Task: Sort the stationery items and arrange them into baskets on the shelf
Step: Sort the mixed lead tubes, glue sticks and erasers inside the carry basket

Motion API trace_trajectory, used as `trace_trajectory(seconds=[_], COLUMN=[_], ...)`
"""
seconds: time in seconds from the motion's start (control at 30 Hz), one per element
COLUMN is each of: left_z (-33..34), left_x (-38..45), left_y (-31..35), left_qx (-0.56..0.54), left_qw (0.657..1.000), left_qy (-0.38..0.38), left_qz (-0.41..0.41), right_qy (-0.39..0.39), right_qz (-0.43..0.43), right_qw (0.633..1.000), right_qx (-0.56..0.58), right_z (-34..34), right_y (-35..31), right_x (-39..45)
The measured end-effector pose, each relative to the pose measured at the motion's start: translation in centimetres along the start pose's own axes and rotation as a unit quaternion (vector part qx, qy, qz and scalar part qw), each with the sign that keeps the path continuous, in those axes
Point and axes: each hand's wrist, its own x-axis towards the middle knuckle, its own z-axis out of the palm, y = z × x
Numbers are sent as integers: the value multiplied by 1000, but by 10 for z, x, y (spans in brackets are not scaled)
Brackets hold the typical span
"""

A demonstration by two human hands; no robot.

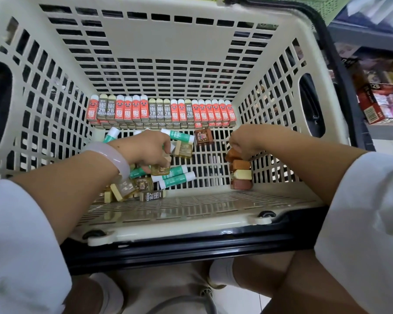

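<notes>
Hands work inside a cream slotted basket (62,91): the left hand (143,148) curls its fingers around a translucent amber eraser (183,149), while the right hand (243,139) pinches the top of a column of 4 brown and tan erasers (241,172) along the right wall, apparently. Boxed erasers (160,111) stand upright in a row against the far wall. Green-and-white sticks (173,175) lie flat, long axes running left to right.

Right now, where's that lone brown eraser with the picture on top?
In the head view, the brown eraser lies on the basket floor, right of centre, just before the back row of erasers, between the left hand and right hand.
</notes>
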Motion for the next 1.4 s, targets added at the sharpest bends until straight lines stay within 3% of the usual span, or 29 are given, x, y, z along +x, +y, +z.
trace_trajectory(seconds=[0.1,0.2,0.37,0.47,0.53,0.63,0.7,0.77,0.87,1.0,1.13,1.23,1.4], left_z=[1,1,1,1,1,5,6,4,-3,-9,-9,-6,6], left_x=[-1,-1,-2,-2,-3,-5,-6,-6,-3,2,5,6,4], left_y=[3,9,12,16,19,24,27,26,16,3,0,-1,11], left_qx=[-19,13,42,16,-20,-80,-121,-170,-137,-74,-43,-6,132], left_qw=[999,998,995,993,991,984,976,970,976,981,984,987,977], left_qy=[6,34,54,79,91,105,112,107,135,153,146,125,57], left_qz=[25,53,67,84,93,118,139,137,105,98,90,100,160], right_qy=[4,49,-38,22,98,119,152,203,227,179,79,63,215], right_qz=[-5,-44,-54,-78,-116,-179,-197,-185,-119,-32,-19,-14,-62], right_qw=[1000,996,996,991,962,881,883,908,937,972,991,994,970], right_qx=[-14,55,65,106,228,421,398,316,236,148,102,89,98], right_z=[-1,-4,0,-4,-8,-15,-16,-15,-14,-10,-3,-4,-14], right_y=[-1,-3,-7,-9,-15,-31,-35,-32,-19,-1,1,0,-12], right_x=[0,2,2,1,2,-4,-6,-5,-2,0,2,2,7])
